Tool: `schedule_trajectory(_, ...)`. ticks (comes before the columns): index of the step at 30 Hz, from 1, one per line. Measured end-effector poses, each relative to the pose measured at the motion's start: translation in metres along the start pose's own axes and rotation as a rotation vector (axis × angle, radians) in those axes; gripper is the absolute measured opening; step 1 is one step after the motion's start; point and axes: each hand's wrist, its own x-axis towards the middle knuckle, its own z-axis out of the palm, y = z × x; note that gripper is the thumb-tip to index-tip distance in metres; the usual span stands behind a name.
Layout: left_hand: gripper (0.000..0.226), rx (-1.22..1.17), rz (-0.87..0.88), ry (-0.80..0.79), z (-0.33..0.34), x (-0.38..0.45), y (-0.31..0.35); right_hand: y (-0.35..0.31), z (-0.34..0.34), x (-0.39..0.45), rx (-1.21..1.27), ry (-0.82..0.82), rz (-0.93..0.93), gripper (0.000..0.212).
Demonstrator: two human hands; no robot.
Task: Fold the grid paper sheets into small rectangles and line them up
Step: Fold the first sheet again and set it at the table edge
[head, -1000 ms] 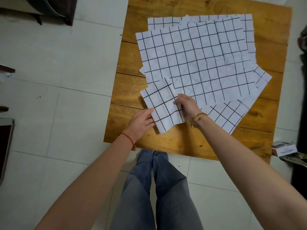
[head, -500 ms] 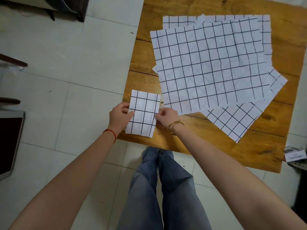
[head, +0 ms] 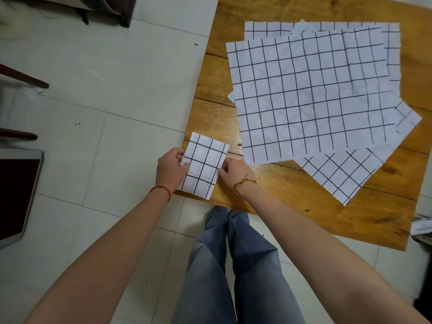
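A folded grid paper rectangle (head: 203, 166) lies at the near left corner of the wooden table (head: 292, 202). My left hand (head: 170, 168) pinches its left edge, thumb on top. My right hand (head: 233, 171) pinches its right edge. A large unfolded grid sheet (head: 311, 94) lies on top of a spread pile in the middle of the table. Corners of other unfolded sheets stick out from under it at the back (head: 268, 29) and at the near right (head: 350, 174).
The table's left edge runs just beside my left hand, with white floor tiles (head: 105, 101) beyond. My legs in jeans (head: 224, 265) stand at the table's near edge. A dark framed panel (head: 16, 190) leans at the far left. A small box (head: 423, 226) sits at the right.
The folded rectangle has moved left from beside the pile to the table's near left corner and turned upright. Both hands went with it and now hold its two side edges.
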Motion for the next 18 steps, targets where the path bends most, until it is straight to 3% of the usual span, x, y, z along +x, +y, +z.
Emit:
schedule_trajectory(7,0.032,0.132,0.031,0.063,-0.005,-0.001,0.007,0.011,-0.005,0.000,0.045,0.090,0.044,0.024)
schedule_trajectory(13,0.031,0.196,0.350,0.002,-0.006,0.012,0.044,0.038,-0.030,-0.006,0.131,0.336,0.116,0.013)
schedule_trajectory(18,0.030,0.318,0.567,-0.081,0.003,0.041,0.087,0.065,-0.044,-0.004,0.050,0.335,0.097,0.025)
